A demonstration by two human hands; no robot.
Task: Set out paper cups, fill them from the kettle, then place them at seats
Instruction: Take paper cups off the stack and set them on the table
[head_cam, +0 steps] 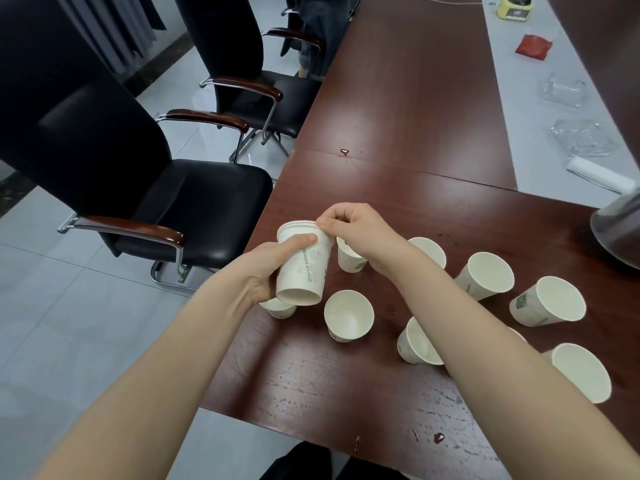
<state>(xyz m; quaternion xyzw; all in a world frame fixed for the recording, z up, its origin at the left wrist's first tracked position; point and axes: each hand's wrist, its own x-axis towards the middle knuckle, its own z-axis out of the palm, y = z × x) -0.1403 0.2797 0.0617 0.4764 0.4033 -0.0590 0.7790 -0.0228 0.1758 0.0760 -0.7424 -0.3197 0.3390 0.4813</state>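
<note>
- White paper makes up the stack of cups, nested together and held above the near-left corner of the worktop. The stack is tilted so that its base faces the camera and its rims point away.
- Left hand grips the stack round its side wall, with the thumb laid along the upper side and the fingers curled underneath.
- Right hand is curled over the far end, thumb and fingertips pinching at the rim of the stack. I cannot tell how many rims it has hold of.
- Loose cups stand mouth-up on the dark red-brown wood, below and to the right of the hands and apart from one another.
- Of these, the middle cup is just right of the stack's base and shows a bare bottom. A half-hidden cup sits under the left hand, and another is partly covered by the right wrist.
- Grey metal vessel rests on the worktop at the right edge, cut off by the frame.
- Black chairs with wooden armrests line the left side of the worktop.
- Farther off, a pale grey strip carries a yellow device, a red packet, two clear glass dishes and a white roll.
</note>
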